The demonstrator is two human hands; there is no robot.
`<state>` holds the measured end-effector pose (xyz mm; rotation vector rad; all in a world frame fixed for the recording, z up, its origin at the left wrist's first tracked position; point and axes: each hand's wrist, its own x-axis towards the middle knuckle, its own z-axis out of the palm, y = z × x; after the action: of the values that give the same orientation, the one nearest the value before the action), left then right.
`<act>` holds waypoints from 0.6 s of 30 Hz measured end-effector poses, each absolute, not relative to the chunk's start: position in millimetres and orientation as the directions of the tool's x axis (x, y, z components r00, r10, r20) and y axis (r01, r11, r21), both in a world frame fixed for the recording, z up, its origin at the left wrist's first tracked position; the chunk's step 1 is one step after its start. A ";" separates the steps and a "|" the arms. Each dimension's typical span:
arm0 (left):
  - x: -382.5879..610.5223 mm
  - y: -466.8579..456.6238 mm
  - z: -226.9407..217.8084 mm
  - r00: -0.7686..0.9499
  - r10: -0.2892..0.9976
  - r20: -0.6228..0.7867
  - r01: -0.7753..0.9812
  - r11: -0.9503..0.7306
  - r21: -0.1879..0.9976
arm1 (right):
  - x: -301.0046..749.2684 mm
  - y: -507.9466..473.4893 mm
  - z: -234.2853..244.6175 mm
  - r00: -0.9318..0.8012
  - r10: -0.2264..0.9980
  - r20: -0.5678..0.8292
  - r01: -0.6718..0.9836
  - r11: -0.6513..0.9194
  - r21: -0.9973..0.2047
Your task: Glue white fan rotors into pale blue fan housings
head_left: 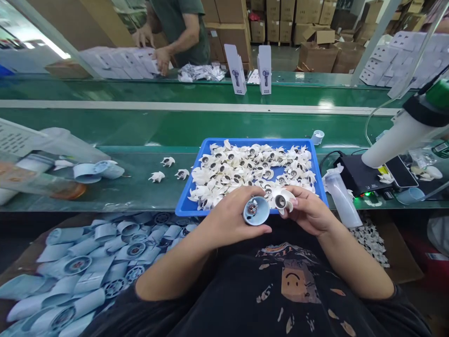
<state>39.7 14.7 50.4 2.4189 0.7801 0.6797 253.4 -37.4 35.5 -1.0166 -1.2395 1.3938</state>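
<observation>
My left hand [228, 218] grips a pale blue plastic fan housing [256, 210], its open end facing up with a motor part visible inside. My right hand [305, 210] pinches a white plastic impeller [282, 200] with a dark metal centre, close beside the housing but apparently not touching it. Both hands hover over the near edge of a blue plastic tray [252, 146] heaped with several white impellers [245, 168]. A few loose impellers [167, 162] lie on the green bench left of the tray.
A heap of pale blue housings [94, 262] lies at lower left. A black powered unit [361, 175] and a white cylinder stand to the right. Beyond a green conveyor [175, 124], a co-worker's hands [162, 60] handle white cartons near stacked brown boxes.
</observation>
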 end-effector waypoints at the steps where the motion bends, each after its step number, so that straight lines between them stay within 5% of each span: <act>1: 44.8 12.4 49.9 0.710 0.631 0.312 0.386 -0.720 0.577 | 253.6 -39.4 36.1 -0.170 0.985 0.019 -0.135 -0.004 -0.991; 4: 56.6 8.1 48.7 0.712 0.611 0.346 0.380 -0.749 0.542 | 255.1 -49.1 43.9 -0.112 0.990 0.081 -0.056 0.076 -0.996; 6: 61.4 8.0 47.0 0.715 0.596 0.365 0.383 -0.771 0.509 | 256.4 -55.8 52.1 -0.086 0.970 0.227 0.219 0.241 -0.946; 10: 69.2 9.3 42.8 0.728 0.508 0.460 0.340 -0.850 0.401 | 257.4 -60.5 61.9 -0.219 0.876 0.431 0.684 0.452 -0.572; 13: 75.8 7.2 40.7 0.681 0.439 0.586 0.320 -0.898 0.301 | 258.1 -55.3 60.8 -0.258 0.850 0.459 0.748 0.477 -0.462; 18: 86.3 -0.3 39.0 0.559 0.448 0.698 0.359 -0.889 0.283 | 258.9 -44.1 58.1 -0.237 0.809 0.538 0.695 0.528 -0.488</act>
<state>86.3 -0.3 39.0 2.6764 0.6958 1.2459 258.9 -44.1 58.1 -1.2215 -1.9912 0.1861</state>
